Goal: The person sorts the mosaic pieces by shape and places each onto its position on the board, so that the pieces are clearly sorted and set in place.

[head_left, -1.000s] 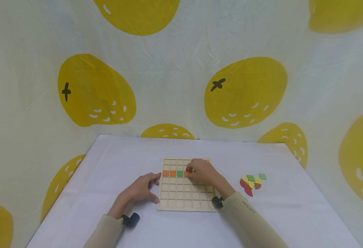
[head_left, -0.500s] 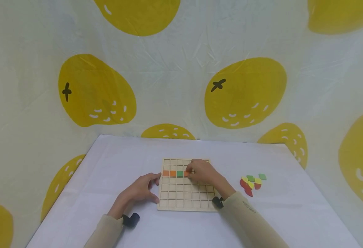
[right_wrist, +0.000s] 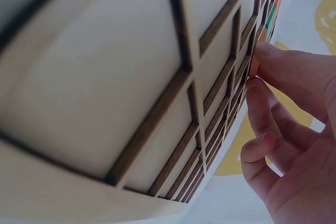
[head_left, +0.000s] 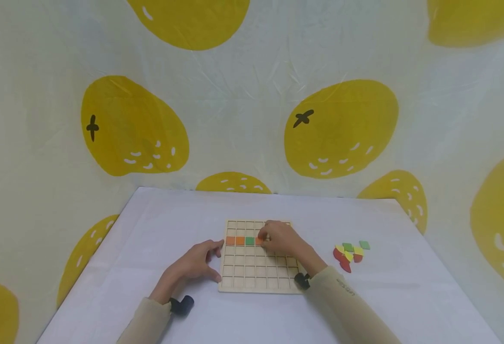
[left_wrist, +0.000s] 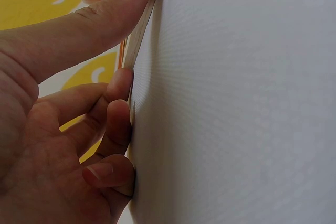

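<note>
The right hand (head_left: 280,237) pinches an orange tile (head_left: 258,242); if the left hand (head_left: 198,260), spread against the board (head_left: 249,260)'s left edge, slips, it might skew.

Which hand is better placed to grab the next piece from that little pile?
Probably the right hand: the loose pieces lie on its side of the board, though it's touching an orange tile. The left hand touches the board's opposite edge, farther away.

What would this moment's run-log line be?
left hand: touching left edge of grid board | right hand: pinching orange tile beside green tile | loose pieces: right of board
</note>
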Available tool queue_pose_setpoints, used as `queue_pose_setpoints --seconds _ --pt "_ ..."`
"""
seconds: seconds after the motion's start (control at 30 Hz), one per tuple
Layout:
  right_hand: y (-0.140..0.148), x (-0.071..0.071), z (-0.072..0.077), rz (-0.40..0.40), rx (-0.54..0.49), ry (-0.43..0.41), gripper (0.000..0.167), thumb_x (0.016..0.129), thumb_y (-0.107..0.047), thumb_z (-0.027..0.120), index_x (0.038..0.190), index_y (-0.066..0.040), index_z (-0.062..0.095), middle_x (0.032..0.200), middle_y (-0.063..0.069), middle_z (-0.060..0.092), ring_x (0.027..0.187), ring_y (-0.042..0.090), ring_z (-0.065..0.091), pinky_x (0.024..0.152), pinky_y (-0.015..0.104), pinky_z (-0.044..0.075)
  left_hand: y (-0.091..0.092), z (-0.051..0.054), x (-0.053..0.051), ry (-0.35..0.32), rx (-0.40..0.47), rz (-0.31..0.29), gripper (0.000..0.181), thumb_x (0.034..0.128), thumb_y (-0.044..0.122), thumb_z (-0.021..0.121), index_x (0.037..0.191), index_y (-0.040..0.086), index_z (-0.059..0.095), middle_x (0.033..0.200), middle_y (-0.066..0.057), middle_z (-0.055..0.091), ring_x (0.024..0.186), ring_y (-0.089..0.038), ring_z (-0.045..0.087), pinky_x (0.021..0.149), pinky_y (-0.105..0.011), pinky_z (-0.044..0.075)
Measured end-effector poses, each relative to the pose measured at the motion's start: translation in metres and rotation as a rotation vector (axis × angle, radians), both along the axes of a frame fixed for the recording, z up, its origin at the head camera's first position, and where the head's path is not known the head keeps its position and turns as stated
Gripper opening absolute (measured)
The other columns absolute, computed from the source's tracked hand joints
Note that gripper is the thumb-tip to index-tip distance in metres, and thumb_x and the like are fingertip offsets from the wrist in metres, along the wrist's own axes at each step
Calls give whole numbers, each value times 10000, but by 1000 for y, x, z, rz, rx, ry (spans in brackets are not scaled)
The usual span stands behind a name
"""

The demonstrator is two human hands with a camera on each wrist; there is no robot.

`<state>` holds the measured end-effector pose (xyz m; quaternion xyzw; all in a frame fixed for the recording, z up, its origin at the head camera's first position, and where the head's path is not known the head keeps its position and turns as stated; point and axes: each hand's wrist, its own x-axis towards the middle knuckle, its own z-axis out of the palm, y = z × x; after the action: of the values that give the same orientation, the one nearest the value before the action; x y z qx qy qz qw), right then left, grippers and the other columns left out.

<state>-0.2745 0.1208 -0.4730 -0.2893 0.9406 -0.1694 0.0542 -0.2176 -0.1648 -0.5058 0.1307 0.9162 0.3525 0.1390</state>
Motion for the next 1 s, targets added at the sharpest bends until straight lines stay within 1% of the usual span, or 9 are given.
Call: queue_pose_setpoints --seconds 0.17,0.53,0.7,0.83,1.0 --pt "0 1 0 -16 -5 -20 137 917 -145 758 1040 -118 813 1015 2 727 966 161 656 893 395 552 0 -1 0 2 3 -1 1074 594 231 1001 1532 85 498 1020 99 563 931 -149 475 759 -286 402" --pt "2 1 -2 -11 -37 -16 146 918 -130 744 1046 -117 812 1016 -7 740 958 160 664 872 384 554 1 -2 0 -2 -13 20 1081 589 251 1005 1534 101 501 1010 101 560 932 -146 477 768 -301 404" --pt "1 1 -1 -9 -56 -28 139 919 -103 735 1034 -111 813 1009 1 734 954 169 661 876 398 556 1 -2 0 0 -9 15 1076 594 240 1003 1533 90 498 1015 100 561 930 -145 477 766 -295 404" --pt "1 2 0 -7 -57 -21 140 913 -94 737 1029 -106 813 998 7 730 941 168 657 872 399 554 1 -1 0 1 -8 13 1072 597 235 1002 1531 83 499 1018 103 562 931 -144 477 767 -293 405" --pt "2 1 -2 7 -43 3 138 914 -119 747 1032 -113 817 990 -3 740 917 150 650 844 375 547 2 -1 0 2 -11 17 1068 597 231 1002 1529 79 500 1014 102 560 929 -144 477 769 -297 404"
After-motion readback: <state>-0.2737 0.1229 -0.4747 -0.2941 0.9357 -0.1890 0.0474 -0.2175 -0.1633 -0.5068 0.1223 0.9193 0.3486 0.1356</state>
